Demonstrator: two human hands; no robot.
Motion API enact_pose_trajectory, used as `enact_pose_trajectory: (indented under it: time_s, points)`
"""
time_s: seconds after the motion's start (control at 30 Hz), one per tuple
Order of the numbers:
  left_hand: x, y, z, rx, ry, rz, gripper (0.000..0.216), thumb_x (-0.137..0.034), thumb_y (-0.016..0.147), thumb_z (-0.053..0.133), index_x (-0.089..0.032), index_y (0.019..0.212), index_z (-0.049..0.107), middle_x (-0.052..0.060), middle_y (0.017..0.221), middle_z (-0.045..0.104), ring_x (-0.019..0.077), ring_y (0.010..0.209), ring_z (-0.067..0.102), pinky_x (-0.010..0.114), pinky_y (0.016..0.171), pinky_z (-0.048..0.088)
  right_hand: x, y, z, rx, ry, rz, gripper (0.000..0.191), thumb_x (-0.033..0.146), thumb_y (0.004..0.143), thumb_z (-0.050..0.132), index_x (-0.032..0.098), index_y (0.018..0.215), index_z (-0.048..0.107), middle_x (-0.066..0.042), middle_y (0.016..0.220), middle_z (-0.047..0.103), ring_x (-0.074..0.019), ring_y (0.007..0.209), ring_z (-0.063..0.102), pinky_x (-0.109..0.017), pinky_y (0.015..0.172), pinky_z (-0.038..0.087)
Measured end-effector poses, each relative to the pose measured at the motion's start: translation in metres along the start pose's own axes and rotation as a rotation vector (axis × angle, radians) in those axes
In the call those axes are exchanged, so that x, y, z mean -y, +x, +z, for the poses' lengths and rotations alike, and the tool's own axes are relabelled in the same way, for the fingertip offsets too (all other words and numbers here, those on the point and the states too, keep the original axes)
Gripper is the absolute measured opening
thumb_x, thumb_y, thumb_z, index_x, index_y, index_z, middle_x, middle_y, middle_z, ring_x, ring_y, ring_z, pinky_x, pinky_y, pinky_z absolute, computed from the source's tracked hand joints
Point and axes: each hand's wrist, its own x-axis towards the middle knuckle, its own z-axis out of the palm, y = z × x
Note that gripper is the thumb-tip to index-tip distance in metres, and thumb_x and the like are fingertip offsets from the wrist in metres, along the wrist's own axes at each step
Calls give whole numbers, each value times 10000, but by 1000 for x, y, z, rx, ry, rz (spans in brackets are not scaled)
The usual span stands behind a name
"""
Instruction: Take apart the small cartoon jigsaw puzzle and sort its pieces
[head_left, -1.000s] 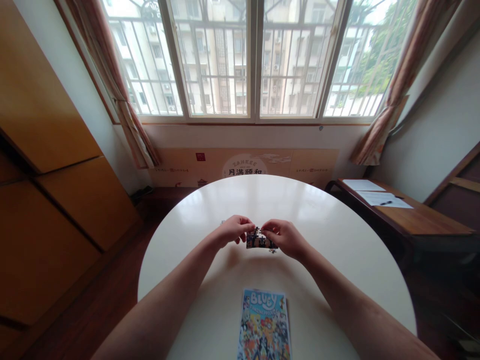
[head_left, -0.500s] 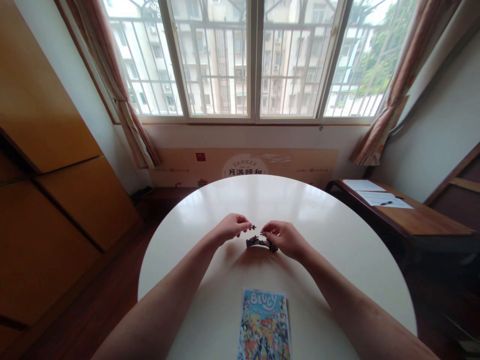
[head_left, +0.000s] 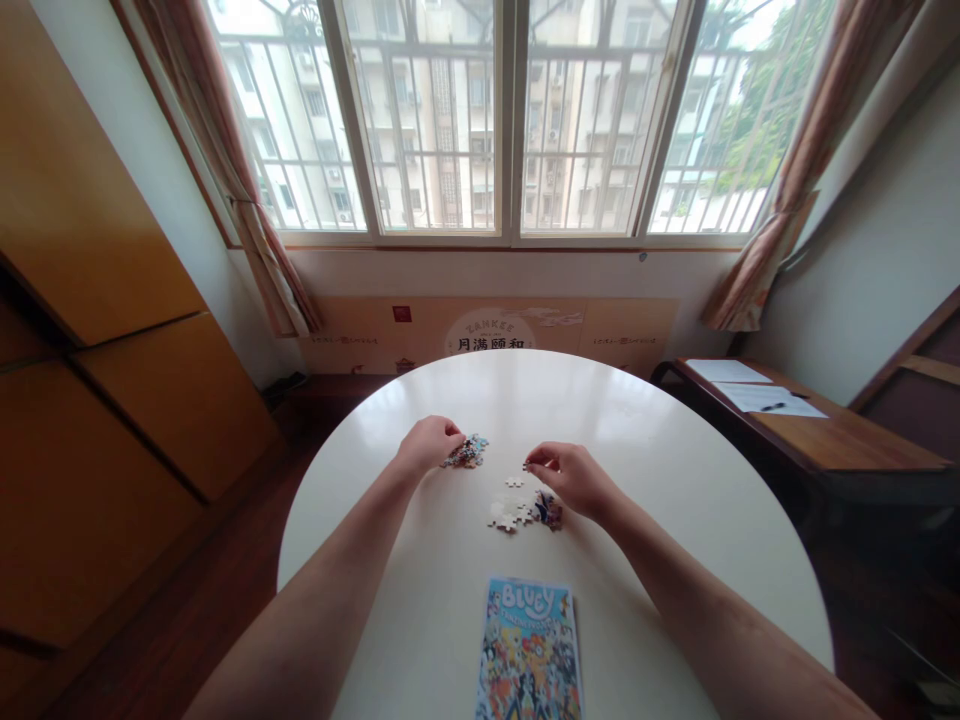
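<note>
Right now both hands are low over a round white table (head_left: 645, 440), w/ puzzle bits spread between them. Left hand (head_left: 427, 443) sits at the left, fingers curled down and in, tips touching a small heap of coloured puzzle pieces (head_left: 466, 453) just to its right; can't tell if anything is actually pinched, the fingertips are hidden by the knuckles. Right hand (head_left: 574, 478) is a bit nearer the person, thumb and forefinger brought together at the tip; whether a piece sits betw. them is too small to make out. Just left of those fingertips lies a single pale piece (head_left: 514, 482), face down, and below it a joined white cluster (head_left: 507, 516), also face down, flat on the table. A darker coloured clump (head_left: 549, 509) rests right beside the cluster, touching the underside of the right hand. Closer to the person, near the table's front edge, lies a puzzle box (head_left: 529, 650), printed w/ bright cartoon art and the word BLUEY, flat, well apart from both hands. At far right a wooden side desk (head_left: 840, 440) carries papers (head_left: 754, 393) and a pen.
</note>
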Motion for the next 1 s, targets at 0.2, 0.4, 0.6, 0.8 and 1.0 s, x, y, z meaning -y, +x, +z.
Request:
enact_pose_trajectory:
  time_s: [0.2, 0.4, 0.6, 0.8, 1.0]
  points:
    - [-16, -12, 2, -85, 40, 207, 188, -299, 821, 599, -208, 887, 751, 32, 857, 716, 167, 749, 629, 242, 665, 430, -1, 0, -1, -17, -8, 17, 189, 323, 844, 600, 212, 904, 740, -36, 901, 748, -163, 797, 670, -281, 777, 504]
    - [-36, -26, 16, 32, -1, 548, 177, -293, 828, 613, -217, 848, 772, 54, 865, 695, 191, 794, 624, 270, 739, 445, -4, 1, -1, -39, -45, 27, 198, 313, 851, 592, 222, 917, 755, -37, 893, 753, -176, 798, 681, -299, 784, 513]
    - [-47, -37, 29, 163, 55, 614, 142, -273, 796, 657, -251, 861, 781, 39, 899, 700, 183, 754, 613, 270, 689, 416, -8, 2, 1, -44, -55, 13, 227, 287, 859, 573, 223, 962, 764, -45, 956, 757, -197, 880, 694, -315, 825, 523]
    - [-46, -35, 34, 172, 92, 602, 148, -230, 743, 674, -260, 841, 781, 30, 876, 692, 192, 780, 612, 274, 707, 419, -10, 3, 3, -31, -60, 35, 241, 284, 857, 571, 225, 987, 765, -42, 957, 758, -201, 890, 699, -319, 839, 529]
    - [-46, -34, 43, 134, 118, 592, 153, -247, 785, 637, -243, 846, 777, 49, 888, 705, 208, 794, 623, 289, 719, 431, -8, 2, 3, -51, -75, 43, 241, 284, 853, 573, 229, 990, 764, -41, 954, 757, -197, 870, 698, -314, 823, 528]
